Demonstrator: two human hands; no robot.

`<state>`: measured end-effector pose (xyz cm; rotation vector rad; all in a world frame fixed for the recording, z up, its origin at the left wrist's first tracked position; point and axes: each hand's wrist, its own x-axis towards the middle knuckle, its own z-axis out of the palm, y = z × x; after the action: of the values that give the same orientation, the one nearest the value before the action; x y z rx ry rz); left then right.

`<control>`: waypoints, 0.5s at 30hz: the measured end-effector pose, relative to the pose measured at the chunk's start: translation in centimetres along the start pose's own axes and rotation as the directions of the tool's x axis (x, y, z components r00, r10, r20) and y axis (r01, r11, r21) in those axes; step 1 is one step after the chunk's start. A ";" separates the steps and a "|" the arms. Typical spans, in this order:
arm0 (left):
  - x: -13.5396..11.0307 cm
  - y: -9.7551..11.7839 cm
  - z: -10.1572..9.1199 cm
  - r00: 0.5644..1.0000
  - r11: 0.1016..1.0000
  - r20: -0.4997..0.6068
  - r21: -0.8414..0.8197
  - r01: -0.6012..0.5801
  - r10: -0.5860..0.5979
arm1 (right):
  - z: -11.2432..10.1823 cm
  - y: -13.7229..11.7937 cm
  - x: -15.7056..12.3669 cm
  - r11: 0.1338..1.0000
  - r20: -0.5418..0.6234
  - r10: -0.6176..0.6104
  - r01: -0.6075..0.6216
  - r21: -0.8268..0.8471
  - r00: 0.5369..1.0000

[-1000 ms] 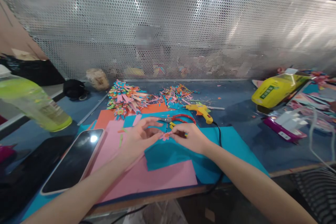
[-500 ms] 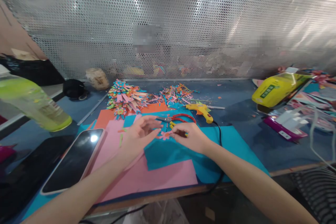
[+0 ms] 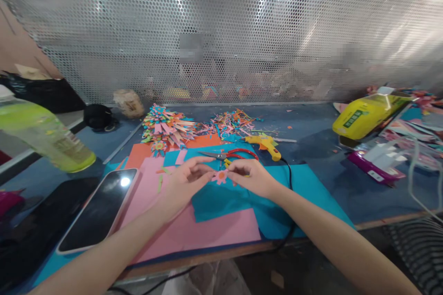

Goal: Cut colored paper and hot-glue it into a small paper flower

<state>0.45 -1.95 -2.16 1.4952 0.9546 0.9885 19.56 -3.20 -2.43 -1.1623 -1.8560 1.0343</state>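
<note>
A small pink paper flower (image 3: 221,176) with an orange centre is held up between my two hands, over blue paper. My right hand (image 3: 252,179) pinches its right edge between thumb and fingertips. At the left edge, the thumb and a finger of my left hand (image 3: 188,179) close on a petal, while the index finger stretches out above. Just behind the flower lie scissors (image 3: 238,152) with red handles, blades pointing left. Beyond them rests a yellow glue gun (image 3: 265,144), its black cord running down to the right.
Pink sheets (image 3: 221,230) and blue sheets (image 3: 308,193) cover the table front. A phone (image 3: 100,212) lies left, near a green bottle (image 3: 51,138). Paper flowers (image 3: 168,129) and scraps (image 3: 235,122) are piled behind. At right sit a yellow packet (image 3: 360,117) and a purple pack (image 3: 375,170).
My left fingers have closed in on the flower's left edge. The flower has turned to face me more and shifted slightly right. My right hand keeps its pinch.
</note>
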 end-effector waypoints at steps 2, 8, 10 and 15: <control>0.0 0.0 -0.1 1.000 1.000 -0.010 0.004 0.012 -0.012 | 0.0 0.0 0.0 1.000 0.006 0.016 -0.016 0.020 1.000; 0.2 -0.1 -0.1 0.998 0.998 -0.028 -0.031 0.050 -0.051 | -0.1 0.1 0.2 0.998 0.030 0.035 -0.037 0.045 0.999; 0.2 -0.2 0.0 0.998 0.998 -0.027 -0.035 0.061 -0.062 | -0.1 0.1 0.2 1.000 0.020 0.028 -0.028 0.004 0.999; 0.2 -0.3 0.0 0.998 0.997 -0.018 -0.045 0.064 -0.065 | -0.1 -0.2 0.1 0.999 0.025 -0.001 0.002 -0.044 1.000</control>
<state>0.54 -1.72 -2.42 1.4120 0.9829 0.9737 19.60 -3.14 -2.20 -1.1788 -1.9073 1.0161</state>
